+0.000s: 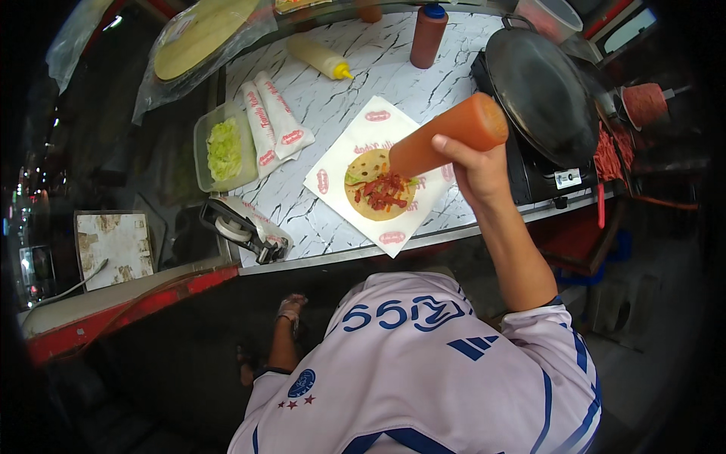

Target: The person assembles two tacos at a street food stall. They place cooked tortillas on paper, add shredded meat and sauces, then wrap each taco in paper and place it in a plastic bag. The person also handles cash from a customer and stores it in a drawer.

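My right hand (486,170) is wrapped round an orange sauce bottle (446,138), tilted with its lower end over a round flatbread (368,161). The bottle's nozzle is hidden from sight. Shredded reddish meat (380,194) and bits of green lie on the flatbread, which rests on a white printed paper sheet (355,129) turned cornerwise on the marbled counter (302,227). Low beside my body, below the counter edge, hangs my left hand (291,306) in what looks like a clear plastic glove. Its fingers are loosely apart, and nothing shows in them.
Left of the paper are two wrapped rolls (265,113), a tub of shredded lettuce (224,150) and a tape dispenser (246,233). A pale squeeze bottle (316,57) lies behind; a dark red bottle (429,38) stands near a black domed pan (541,98) on a stove.
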`<state>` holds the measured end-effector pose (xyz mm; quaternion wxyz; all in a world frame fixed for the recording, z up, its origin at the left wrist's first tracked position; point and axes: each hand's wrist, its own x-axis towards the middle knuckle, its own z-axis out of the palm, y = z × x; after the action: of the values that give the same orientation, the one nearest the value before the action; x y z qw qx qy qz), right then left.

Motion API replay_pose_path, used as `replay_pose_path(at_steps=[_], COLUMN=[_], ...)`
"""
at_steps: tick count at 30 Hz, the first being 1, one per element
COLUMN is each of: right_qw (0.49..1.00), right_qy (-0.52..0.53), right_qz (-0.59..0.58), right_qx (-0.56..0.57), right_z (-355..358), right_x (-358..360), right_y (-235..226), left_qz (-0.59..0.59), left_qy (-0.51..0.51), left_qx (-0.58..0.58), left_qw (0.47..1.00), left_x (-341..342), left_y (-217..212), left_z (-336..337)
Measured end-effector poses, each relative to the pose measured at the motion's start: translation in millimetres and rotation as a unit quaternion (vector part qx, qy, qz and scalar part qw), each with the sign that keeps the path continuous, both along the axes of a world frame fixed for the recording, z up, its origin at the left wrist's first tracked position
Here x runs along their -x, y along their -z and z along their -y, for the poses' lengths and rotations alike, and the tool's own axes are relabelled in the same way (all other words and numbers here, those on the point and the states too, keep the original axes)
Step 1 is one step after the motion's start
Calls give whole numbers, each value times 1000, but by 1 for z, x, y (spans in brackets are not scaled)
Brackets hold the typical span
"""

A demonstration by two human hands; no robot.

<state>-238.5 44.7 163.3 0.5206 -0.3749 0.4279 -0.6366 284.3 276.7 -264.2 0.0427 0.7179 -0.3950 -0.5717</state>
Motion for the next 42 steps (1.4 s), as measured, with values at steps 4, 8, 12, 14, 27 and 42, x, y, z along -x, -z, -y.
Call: replay_pose_path(at_steps=[4,8,12,14,27,42], right_qw=[1000,1000,1000,999,999,844], right_qy=[-10,-5,0,5,4,44], right_qz=[14,-7,-18,-38,-6,527], right_qx=[16,4,-6,-14,54,-83], right_z=[7,13,10,3,43,262], right_x=[-8,-14,-3,6,19,-22], right_y=[3,3,-2,-5,-28,92], left_qz=[36,76,140,99,123,66], left_qy=[101,108,225,180,247,-13], left_qx=[33,-15,20,11,8,-43], left_qw=[994,991,964,979,961,997], left_x=[6,-2,-11,-13,12,-19], left_y=[-9,5,23,29,-34,-34], left_z=[-8,-18,-19,-15,53,-44])
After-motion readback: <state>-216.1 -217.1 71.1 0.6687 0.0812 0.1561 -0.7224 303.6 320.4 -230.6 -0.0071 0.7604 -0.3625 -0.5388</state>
